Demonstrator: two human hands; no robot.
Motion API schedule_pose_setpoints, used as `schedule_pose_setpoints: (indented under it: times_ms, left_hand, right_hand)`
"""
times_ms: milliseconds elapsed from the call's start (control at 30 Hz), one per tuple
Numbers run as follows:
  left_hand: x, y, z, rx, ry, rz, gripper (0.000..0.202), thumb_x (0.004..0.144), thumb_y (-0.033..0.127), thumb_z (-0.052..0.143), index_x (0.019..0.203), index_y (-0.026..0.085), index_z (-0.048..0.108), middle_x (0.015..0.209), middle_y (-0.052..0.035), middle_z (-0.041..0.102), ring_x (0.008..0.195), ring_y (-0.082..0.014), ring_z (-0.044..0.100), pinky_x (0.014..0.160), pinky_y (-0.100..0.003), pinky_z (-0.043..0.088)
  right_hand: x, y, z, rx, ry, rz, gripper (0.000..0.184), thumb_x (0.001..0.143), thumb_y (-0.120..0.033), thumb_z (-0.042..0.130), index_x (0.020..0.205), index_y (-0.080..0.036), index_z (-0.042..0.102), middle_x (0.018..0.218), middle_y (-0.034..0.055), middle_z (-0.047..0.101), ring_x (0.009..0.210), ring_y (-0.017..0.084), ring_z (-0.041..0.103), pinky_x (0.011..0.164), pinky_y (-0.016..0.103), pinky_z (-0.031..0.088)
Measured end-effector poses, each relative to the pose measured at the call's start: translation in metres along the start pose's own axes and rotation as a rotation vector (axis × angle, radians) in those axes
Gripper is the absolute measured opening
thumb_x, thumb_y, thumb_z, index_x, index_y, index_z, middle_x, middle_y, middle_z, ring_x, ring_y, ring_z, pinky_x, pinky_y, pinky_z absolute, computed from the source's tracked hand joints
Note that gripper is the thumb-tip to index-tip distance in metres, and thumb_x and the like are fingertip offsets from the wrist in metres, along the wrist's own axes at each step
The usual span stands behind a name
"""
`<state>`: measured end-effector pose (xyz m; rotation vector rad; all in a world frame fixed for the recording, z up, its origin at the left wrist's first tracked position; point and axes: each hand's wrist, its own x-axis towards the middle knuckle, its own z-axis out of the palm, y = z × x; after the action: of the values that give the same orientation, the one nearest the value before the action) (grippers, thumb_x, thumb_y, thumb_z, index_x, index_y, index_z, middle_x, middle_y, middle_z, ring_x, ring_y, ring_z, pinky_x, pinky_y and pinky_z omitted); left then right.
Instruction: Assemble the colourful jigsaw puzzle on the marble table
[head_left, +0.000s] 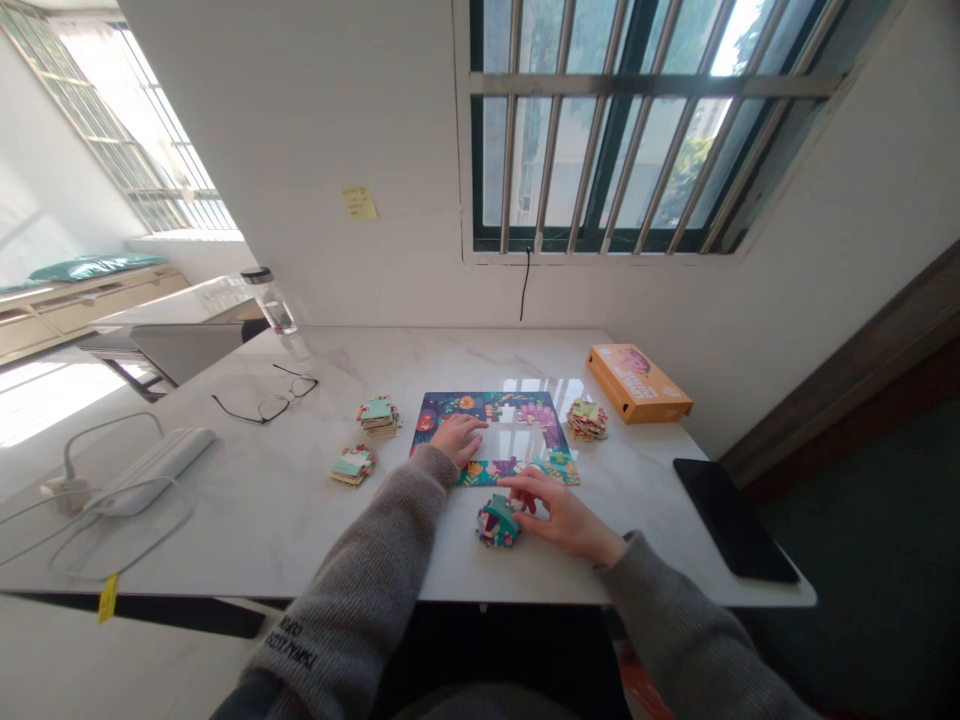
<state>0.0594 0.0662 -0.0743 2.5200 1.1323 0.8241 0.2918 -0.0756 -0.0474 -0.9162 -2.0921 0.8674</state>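
A colourful jigsaw puzzle (pixel 536 420) lies on the white table, its frame of joined pieces surrounding a bare white middle. My left hand (pixel 457 437) rests over the puzzle's left side, fingers stretched out and holding nothing that shows. Close to the front edge of the puzzle is a small pile of puzzle pieces (pixel 495 524) in teal and purple. At that pile's right side, my right hand (pixel 555 512) has its thumb and fingers bent together on a puzzle piece (pixel 516 506), partly hidden by the fingers.
Two stacks of pieces (pixel 379 416) (pixel 352 465) stand left of the puzzle, another stack (pixel 586 420) right. Behind that is an orange box (pixel 637 383); a black phone or tablet (pixel 731 520) lies rightward. Glasses (pixel 274 400), a power strip (pixel 159 470) and a bottle (pixel 271 303) are left.
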Motion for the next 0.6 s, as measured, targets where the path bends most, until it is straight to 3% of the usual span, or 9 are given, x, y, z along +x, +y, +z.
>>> schedule_pose_setpoints:
  times_ms: [200,400,500,600]
  left_hand:
    - [-0.003,0.026,-0.012,-0.356,-0.02,-0.085,0.029,0.091,0.031,0.053,0.111,0.017,0.069,0.098,-0.008,0.073,0.093,-0.0212,0.067,0.081,-0.034,0.053]
    - [-0.008,0.044,-0.018,-0.778,-0.174,-0.103,0.039,0.089,0.049,0.061,0.105,0.014,0.068,0.084,-0.0064,0.072,0.079,-0.0169,0.067,0.074,-0.029,0.052]
    - [-0.008,0.046,-0.011,-0.795,-0.198,-0.068,0.044,0.08,0.054,0.072,0.095,0.013,0.068,0.081,-0.0048,0.07,0.073,-0.0145,0.064,0.068,-0.027,0.049]
    - [-0.007,0.048,0.0,-0.747,-0.182,-0.079,0.043,0.073,0.054,0.078,0.083,0.014,0.065,0.076,-0.0016,0.067,0.067,-0.0116,0.059,0.064,-0.024,0.046]
  right_hand:
    - [-0.001,-0.004,-0.002,0.364,0.021,0.093,0.041,0.093,-0.035,0.061,0.132,-0.024,0.059,0.09,0.0014,0.056,0.08,0.013,0.054,0.076,0.028,0.05]
    - [0.005,0.004,-0.006,0.527,0.276,0.201,0.043,0.087,-0.039,0.068,0.125,-0.022,0.063,0.083,-0.0006,0.054,0.073,0.012,0.053,0.069,0.027,0.049]
    - [0.008,0.01,-0.006,0.527,0.392,0.227,0.042,0.086,-0.04,0.068,0.124,-0.023,0.062,0.083,-0.0011,0.054,0.073,0.013,0.055,0.072,0.029,0.05]
    - [0.01,0.011,-0.004,0.508,0.427,0.237,0.043,0.086,-0.041,0.066,0.125,-0.023,0.059,0.085,-0.0009,0.054,0.076,0.014,0.059,0.077,0.031,0.052]
